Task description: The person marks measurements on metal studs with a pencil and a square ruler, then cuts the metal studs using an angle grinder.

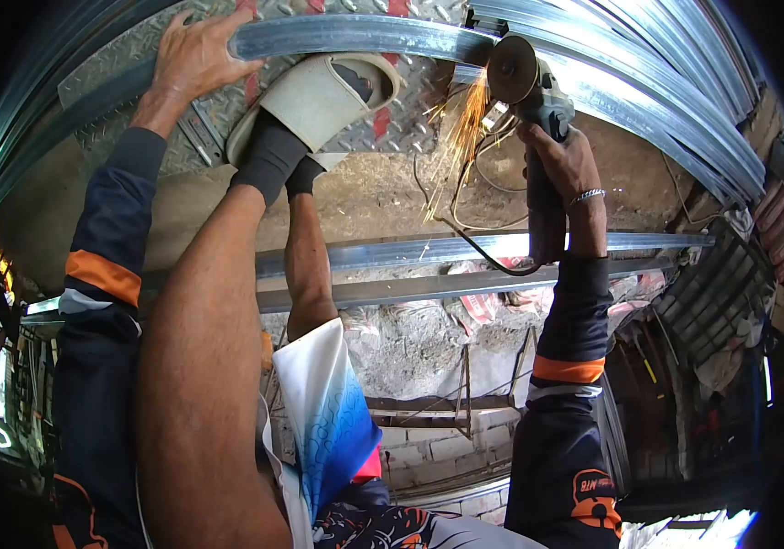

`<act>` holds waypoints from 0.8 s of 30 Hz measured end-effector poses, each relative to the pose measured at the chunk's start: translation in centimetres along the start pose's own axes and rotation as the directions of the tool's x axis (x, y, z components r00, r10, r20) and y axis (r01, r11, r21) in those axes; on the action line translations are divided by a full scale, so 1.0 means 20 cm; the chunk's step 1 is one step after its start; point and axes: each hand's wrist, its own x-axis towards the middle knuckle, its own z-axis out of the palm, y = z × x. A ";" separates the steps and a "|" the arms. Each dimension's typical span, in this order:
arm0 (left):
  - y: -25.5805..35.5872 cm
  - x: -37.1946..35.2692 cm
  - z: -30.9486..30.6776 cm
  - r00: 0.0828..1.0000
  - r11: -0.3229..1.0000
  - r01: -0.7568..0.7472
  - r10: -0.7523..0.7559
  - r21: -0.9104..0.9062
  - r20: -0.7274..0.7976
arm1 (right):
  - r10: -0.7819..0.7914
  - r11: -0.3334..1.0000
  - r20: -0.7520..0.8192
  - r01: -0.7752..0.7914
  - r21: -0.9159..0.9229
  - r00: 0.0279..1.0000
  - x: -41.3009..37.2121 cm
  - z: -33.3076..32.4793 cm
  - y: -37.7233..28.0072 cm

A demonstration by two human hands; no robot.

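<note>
My right hand (568,169) is wrapped around the body of an angle grinder (552,114). Its disc (513,69) meets a long galvanized metal channel (355,37), and orange sparks (470,123) spray downward from the contact. On the left, my left hand (195,59) grips the same channel, fingers over the far side and thumb on the near side. Between the hands, my foot in a pale slide sandal (328,101) rests beside the channel, over a diamond-tread metal plate (410,119). The grinder's power cord (479,252) loops below it.
Long metal profiles (676,119) are stacked at the upper right. More metal lengths (383,252) lie across the concrete floor (191,206) behind my legs. Sacks (479,311) and a block wall (438,448) are beyond them. Metal lattice (708,293) leans at the right.
</note>
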 end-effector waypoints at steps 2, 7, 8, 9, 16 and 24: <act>0.00 0.00 0.00 1.000 1.000 -0.014 0.013 -0.013 -0.028 | 0.006 1.000 -0.001 -0.006 -0.002 1.000 0.00 0.00 -0.01; 0.00 0.00 0.00 0.999 1.000 -0.023 0.023 -0.013 -0.022 | 0.013 1.000 0.018 -0.014 0.019 1.000 -0.02 0.00 -0.02; 0.00 0.00 0.00 1.000 1.000 -0.018 0.018 -0.009 -0.013 | 0.012 1.000 0.018 -0.012 0.017 1.000 -0.02 0.00 -0.02; 0.00 0.00 0.00 1.000 1.000 -0.015 0.015 -0.010 -0.014 | 0.016 1.000 0.012 -0.016 0.002 1.000 -0.02 0.01 -0.02; -0.01 0.00 0.01 1.000 1.000 -0.019 0.019 -0.001 -0.022 | 0.001 0.999 0.030 0.000 -0.046 1.000 -0.01 0.01 -0.01; -0.02 0.00 0.01 0.999 0.999 -0.025 0.024 -0.034 -0.021 | 0.015 0.999 0.018 -0.014 -0.052 1.000 -0.02 0.03 0.03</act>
